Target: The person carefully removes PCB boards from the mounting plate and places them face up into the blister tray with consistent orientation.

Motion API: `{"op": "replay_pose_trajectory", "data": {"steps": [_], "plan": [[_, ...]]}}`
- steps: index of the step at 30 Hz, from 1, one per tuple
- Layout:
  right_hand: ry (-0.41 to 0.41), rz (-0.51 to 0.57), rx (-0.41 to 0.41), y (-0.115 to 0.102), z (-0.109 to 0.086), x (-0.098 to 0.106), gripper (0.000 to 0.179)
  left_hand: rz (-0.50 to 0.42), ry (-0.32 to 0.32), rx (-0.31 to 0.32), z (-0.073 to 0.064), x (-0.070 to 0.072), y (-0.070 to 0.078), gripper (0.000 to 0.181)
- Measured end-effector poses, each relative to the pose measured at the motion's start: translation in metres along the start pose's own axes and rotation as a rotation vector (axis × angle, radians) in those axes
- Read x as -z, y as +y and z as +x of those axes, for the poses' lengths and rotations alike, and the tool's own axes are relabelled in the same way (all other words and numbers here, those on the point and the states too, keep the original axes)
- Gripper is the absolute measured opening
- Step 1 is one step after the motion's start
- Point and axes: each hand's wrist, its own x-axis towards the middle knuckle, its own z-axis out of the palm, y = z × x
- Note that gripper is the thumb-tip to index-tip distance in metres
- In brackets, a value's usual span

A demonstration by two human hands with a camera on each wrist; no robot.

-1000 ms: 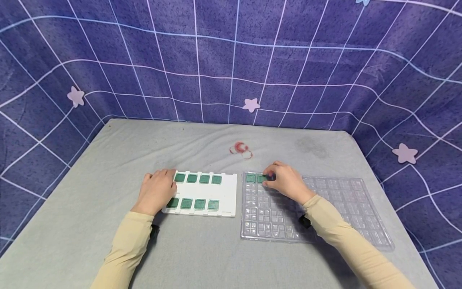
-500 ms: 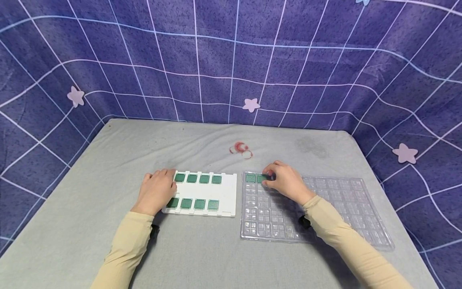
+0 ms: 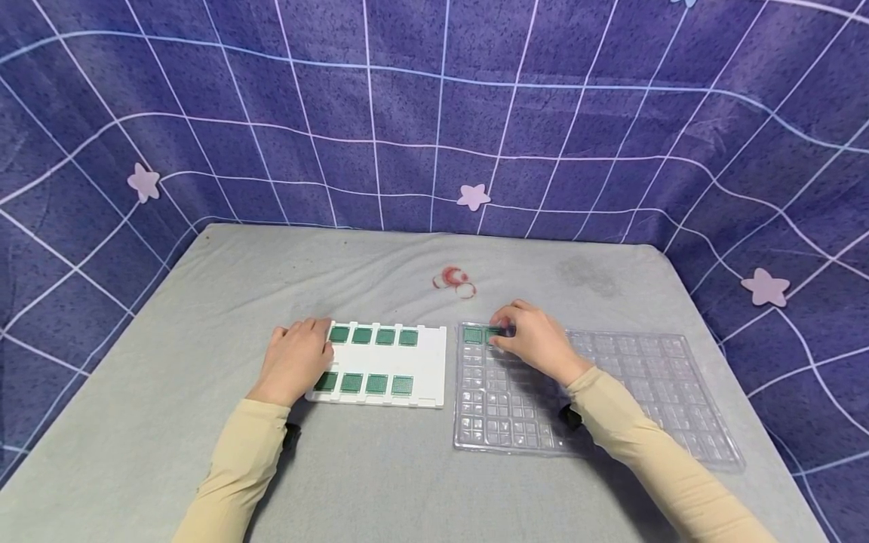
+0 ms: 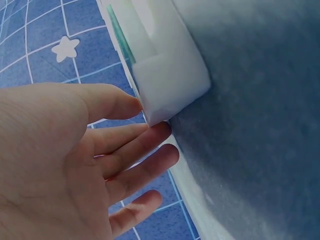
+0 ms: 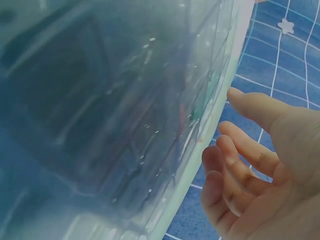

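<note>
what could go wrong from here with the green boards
The right grip is at a green board close beside the neighbouring board in the clear tray, so a slip might nudge that neighbour.

The left grip holds one end of the white tray; a jerk could shift the boards in it.

The right sleeve passes over the clear tray and may catch it.

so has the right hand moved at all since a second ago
Yes, slightly: in the head view the right hand has shifted a little left, nearer in line with the red mark on the grey cloth.
</note>
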Motion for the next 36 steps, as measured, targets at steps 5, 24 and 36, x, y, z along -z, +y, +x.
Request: {"op": "replay_pose_trajectory", "data": {"steps": [5, 24, 36], "plan": [[0.001, 0.008, 0.016, -0.009, 0.005, -0.002, 0.033, 0.0, -0.004, 0.0, -0.001, 0.001, 0.0, 0.043], [-0.043, -0.001, 0.129, -0.064, 0.033, -0.021, 0.035, -0.003, 0.016, 0.013, -0.002, 0.003, 0.004, 0.042], [-0.061, -0.024, 0.192, -0.088, 0.043, -0.04, 0.038, -0.009, 0.001, 0.009, 0.0, 0.003, 0.004, 0.044]]}}
